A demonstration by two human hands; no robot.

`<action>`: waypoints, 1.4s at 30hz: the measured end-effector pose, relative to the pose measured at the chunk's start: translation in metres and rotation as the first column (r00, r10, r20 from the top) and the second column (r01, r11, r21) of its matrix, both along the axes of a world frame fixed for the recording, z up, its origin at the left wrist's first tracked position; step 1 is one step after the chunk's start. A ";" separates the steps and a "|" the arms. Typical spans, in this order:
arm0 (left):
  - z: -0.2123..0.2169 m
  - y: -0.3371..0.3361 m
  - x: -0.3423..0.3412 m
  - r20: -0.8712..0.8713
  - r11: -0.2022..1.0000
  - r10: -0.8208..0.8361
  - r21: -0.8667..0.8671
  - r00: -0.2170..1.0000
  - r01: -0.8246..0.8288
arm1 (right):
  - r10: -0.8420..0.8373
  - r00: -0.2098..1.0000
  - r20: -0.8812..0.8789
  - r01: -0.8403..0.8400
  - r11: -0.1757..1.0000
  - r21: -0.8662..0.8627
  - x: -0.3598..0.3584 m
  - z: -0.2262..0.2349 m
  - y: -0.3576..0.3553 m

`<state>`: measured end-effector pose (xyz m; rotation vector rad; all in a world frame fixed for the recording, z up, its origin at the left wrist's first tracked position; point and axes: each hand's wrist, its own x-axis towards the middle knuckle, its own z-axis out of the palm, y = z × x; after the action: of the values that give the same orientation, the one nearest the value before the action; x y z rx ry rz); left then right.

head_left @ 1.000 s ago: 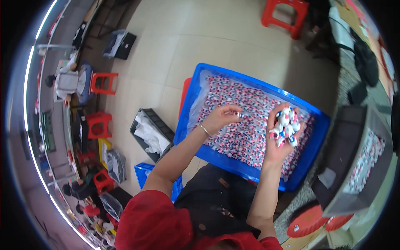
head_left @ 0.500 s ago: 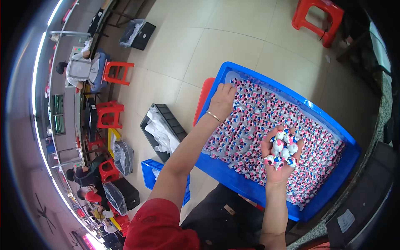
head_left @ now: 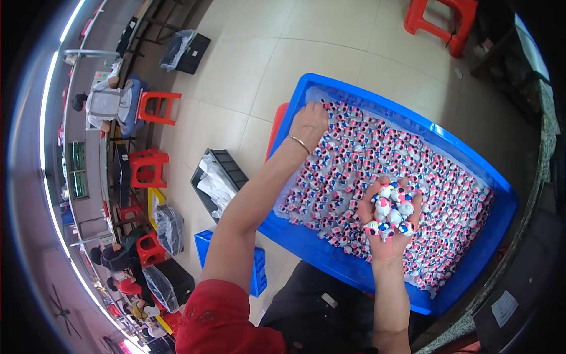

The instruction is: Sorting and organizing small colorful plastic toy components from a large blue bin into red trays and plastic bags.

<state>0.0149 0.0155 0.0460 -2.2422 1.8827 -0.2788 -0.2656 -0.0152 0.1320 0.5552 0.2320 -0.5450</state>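
Observation:
A large blue tub (head_left: 498, 219) lies before me, spread with many small white, pink and blue figurines (head_left: 377, 141) on a pale liner. Over its far left corner my left hand (head_left: 309, 123) reaches down, fingers curled together at the edge of the figurines. Its fingertips are hidden, so anything in them cannot be made out. Palm up, my right hand (head_left: 386, 251) cups a small pile of the same figurines (head_left: 392, 212) above the right-middle of the tub. Its fingers bend up around the pile.
A red stool (head_left: 276, 130) edges out behind the tub's left side, and another red stool (head_left: 442, 23) stands at the far right. To the left are a dark crate (head_left: 227, 168) with white bags and a blue crate (head_left: 257, 274). People sit at a long bench further left.
My left hand has shifted slightly left with its fingers lower. The right hand keeps its pile of figurines and sits slightly further left. The whole view has shifted a little.

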 end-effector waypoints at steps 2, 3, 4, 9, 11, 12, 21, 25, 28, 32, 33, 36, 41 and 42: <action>-0.009 0.003 0.004 0.019 1.000 -0.005 -0.022 1.000 0.005 | 0.000 1.000 0.026 0.000 1.000 -0.018 -0.001 -0.006 0.001; -0.009 0.002 0.003 0.006 1.000 -0.010 -0.025 1.000 0.010 | -0.013 0.998 0.059 0.014 1.000 -0.009 0.000 -0.009 0.001; -0.008 0.001 0.002 -0.018 1.000 -0.001 -0.011 1.000 0.001 | -0.017 0.997 0.074 0.018 1.000 -0.017 0.000 -0.012 0.001; 0.017 0.000 0.001 -0.040 0.997 0.054 0.048 0.998 -0.052 | -0.036 0.993 0.115 0.040 0.999 -0.031 0.004 -0.026 0.002; 0.060 0.003 -0.027 -0.326 0.958 -0.041 -0.280 0.945 -0.055 | -0.078 0.996 0.050 0.081 0.994 -0.067 0.003 -0.035 0.003; 0.086 0.011 -0.049 -0.526 0.907 -0.116 -0.403 0.843 -0.126 | -0.093 0.996 0.014 0.093 0.994 -0.065 0.003 -0.040 0.004; 0.091 0.078 -0.190 -0.812 0.894 -0.313 -0.427 0.493 -0.135 | -0.171 0.974 -0.146 0.104 0.918 -0.382 -0.015 -0.061 0.027; 0.096 0.080 -0.202 -0.830 0.894 -0.297 -0.415 0.472 -0.166 | -0.252 0.936 -0.244 0.180 0.942 -0.283 -0.026 -0.064 0.032; 0.108 0.066 -0.170 -0.860 0.866 -0.330 -0.440 0.390 -0.237 | -0.250 0.964 -0.092 0.233 0.959 -0.164 -0.035 -0.048 0.018; 0.057 0.053 -0.071 -0.325 0.892 -0.038 -0.437 0.945 -0.115 | -0.218 0.976 -0.023 0.214 0.969 -0.124 -0.040 -0.030 0.015; 0.048 0.049 -0.055 -0.328 0.895 -0.038 -0.431 0.944 -0.114 | -0.200 0.980 0.015 0.200 0.970 -0.136 -0.042 -0.033 0.015; 0.026 0.035 -0.030 -0.129 0.973 0.081 -0.206 0.988 -0.107 | -0.155 0.988 -0.010 0.153 0.982 -0.114 -0.045 -0.038 0.020; -0.010 0.024 -0.012 -0.011 0.992 0.128 -0.020 0.992 -0.128 | -0.108 0.993 -0.037 0.104 0.989 -0.110 -0.038 -0.039 0.025; -0.010 0.026 -0.009 0.023 0.993 0.108 0.044 0.994 -0.109 | -0.091 0.996 -0.021 0.088 0.992 -0.086 -0.033 -0.037 0.025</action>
<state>0.0061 0.0420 0.0361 -2.2926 1.7317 -0.2388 -0.2989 0.0098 0.0955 0.4782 0.2071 -0.6461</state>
